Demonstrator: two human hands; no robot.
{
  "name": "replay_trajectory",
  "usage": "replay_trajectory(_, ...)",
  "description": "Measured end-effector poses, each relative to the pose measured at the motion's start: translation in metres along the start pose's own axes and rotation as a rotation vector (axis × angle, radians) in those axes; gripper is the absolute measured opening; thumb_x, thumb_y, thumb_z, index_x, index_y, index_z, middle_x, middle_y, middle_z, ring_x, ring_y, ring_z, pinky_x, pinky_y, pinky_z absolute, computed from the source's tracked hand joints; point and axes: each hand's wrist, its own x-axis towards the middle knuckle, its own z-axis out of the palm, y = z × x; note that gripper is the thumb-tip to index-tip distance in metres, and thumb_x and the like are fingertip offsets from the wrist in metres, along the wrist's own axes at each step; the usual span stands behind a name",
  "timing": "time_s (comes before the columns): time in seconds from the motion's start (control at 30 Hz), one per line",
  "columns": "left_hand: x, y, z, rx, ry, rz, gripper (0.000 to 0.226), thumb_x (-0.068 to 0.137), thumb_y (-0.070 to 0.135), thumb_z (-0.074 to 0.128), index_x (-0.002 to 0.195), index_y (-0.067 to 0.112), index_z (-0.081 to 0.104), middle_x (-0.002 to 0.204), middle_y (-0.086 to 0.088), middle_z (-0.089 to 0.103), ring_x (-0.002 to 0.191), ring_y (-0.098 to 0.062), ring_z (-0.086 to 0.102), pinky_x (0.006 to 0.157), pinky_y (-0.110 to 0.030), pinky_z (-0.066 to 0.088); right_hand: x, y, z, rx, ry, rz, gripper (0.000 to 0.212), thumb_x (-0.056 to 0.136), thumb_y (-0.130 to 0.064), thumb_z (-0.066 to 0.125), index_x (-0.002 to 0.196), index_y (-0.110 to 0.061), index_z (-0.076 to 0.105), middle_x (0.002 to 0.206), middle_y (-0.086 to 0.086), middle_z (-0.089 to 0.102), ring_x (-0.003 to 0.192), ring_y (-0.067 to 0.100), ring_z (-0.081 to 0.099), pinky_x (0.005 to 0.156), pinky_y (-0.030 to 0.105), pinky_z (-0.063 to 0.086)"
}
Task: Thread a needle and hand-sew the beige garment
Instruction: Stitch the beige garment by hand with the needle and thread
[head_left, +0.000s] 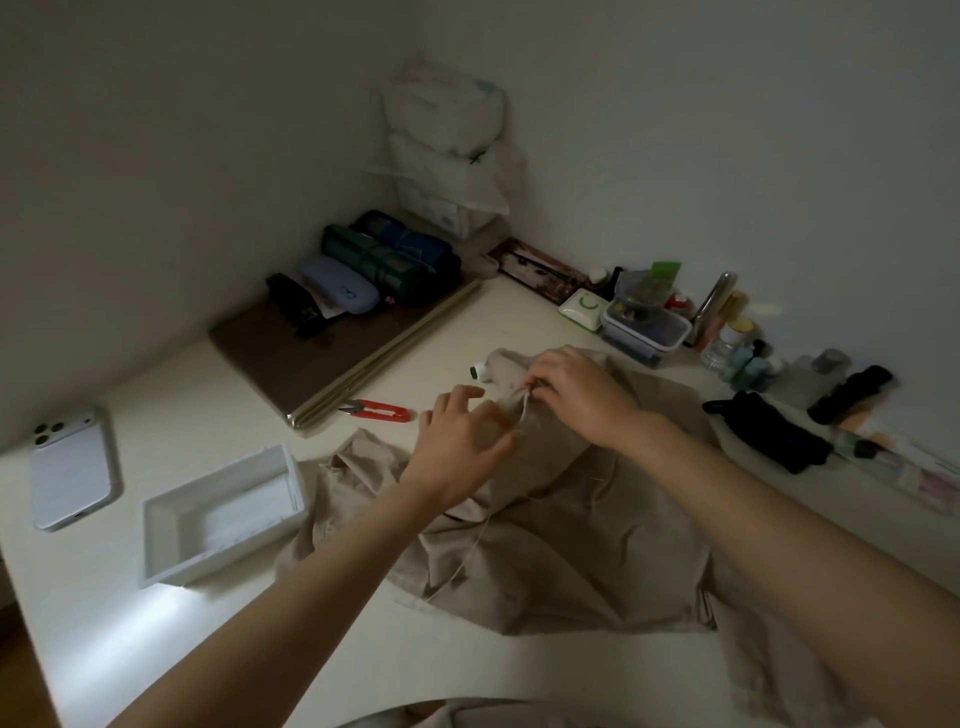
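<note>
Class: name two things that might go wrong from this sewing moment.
The long thread trails loosely over the folds of the beige garment; it may tangle when pulled. The right hand pinches bunched fabric close to the left hand in dim light; a stitch could catch an extra layer or a finger.

Cropped beige garment (571, 561) at bottom edge; blurred clutter (924, 478) at right; needle too small

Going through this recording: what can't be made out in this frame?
- Needle: not discernible in the head view. It is too small and the light too dim near the right hand, which pinches the beige garment.
- Left hand grip: the fingertips face away, so whether they pinch the thread is unclear.
- Thread spool: mostly behind a garment fold.
- Garment's near end: cut off by the bottom edge.
</note>
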Motion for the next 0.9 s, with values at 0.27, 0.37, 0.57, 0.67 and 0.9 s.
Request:
replay_trajectory(0.27, 0.007, 0.009, 0.007, -0.155, 0.106, -0.031, 0.023, 0.094, 0.023, 0.054, 0.103, 0.011, 0.072, 0.103, -0.007, 0.070, 0.101, -0.025, 0.058, 0.093, -0.042, 0.041, -0.001, -0.002, -0.007, -0.040, -0.054, 0.006, 0.022, 0.095, -0.017, 0.054, 0.114, -0.011, 0.063, 0.115, 0.004, 0.056, 0.111, 0.018, 0.046, 0.096, 0.030, 0.038)
replay_trajectory(0.37, 0.008, 0.005, 0.005, -0.155, 0.115, -0.031, 0.022, 0.093, 0.021, 0.056, 0.105, 0.012, 0.073, 0.106, -0.006, 0.071, 0.102, -0.024, 0.060, 0.094, -0.041, 0.043, -0.002, -0.001, -0.008, -0.020, -0.092, 0.005, 0.024, 0.095, -0.018, 0.054, 0.116, -0.012, 0.063, 0.118, 0.003, 0.054, 0.113, 0.017, 0.044, 0.098, 0.027, 0.036)
replay_trajectory(0.57, 0.009, 0.005, 0.002, -0.150, 0.090, -0.023, 0.025, 0.095, 0.020, 0.053, 0.107, 0.009, 0.072, 0.107, -0.008, 0.070, 0.098, -0.022, 0.062, 0.089, -0.033, 0.046, -0.001, 0.002, -0.009, 0.026, -0.141, 0.000, 0.021, 0.097, -0.016, 0.051, 0.112, -0.010, 0.063, 0.116, 0.002, 0.053, 0.110, 0.015, 0.043, 0.094, 0.022, 0.031)
replay_trajectory(0.67, 0.009, 0.006, 0.001, -0.148, 0.078, -0.029, 0.025, 0.097, 0.019, 0.051, 0.106, 0.008, 0.072, 0.105, -0.008, 0.071, 0.096, -0.022, 0.062, 0.087, -0.031, 0.046, 0.000, 0.002, -0.011, 0.101, -0.107, 0.028, 0.018, 0.097, -0.013, 0.049, 0.108, -0.008, 0.063, 0.110, 0.001, 0.057, 0.099, 0.010, 0.046, 0.085, 0.022, 0.034)
replay_trajectory(0.9, 0.015, 0.004, -0.001, -0.147, 0.092, -0.067, 0.037, 0.100, 0.026, 0.045, 0.090, 0.002, 0.071, 0.089, -0.012, 0.070, 0.083, -0.023, 0.062, 0.075, -0.028, 0.043, 0.000, -0.002, -0.018, 0.297, -0.175, 0.088, 0.019, 0.099, -0.013, 0.045, 0.106, -0.009, 0.062, 0.094, -0.005, 0.059, 0.089, 0.010, 0.055, 0.074, 0.021, 0.040)
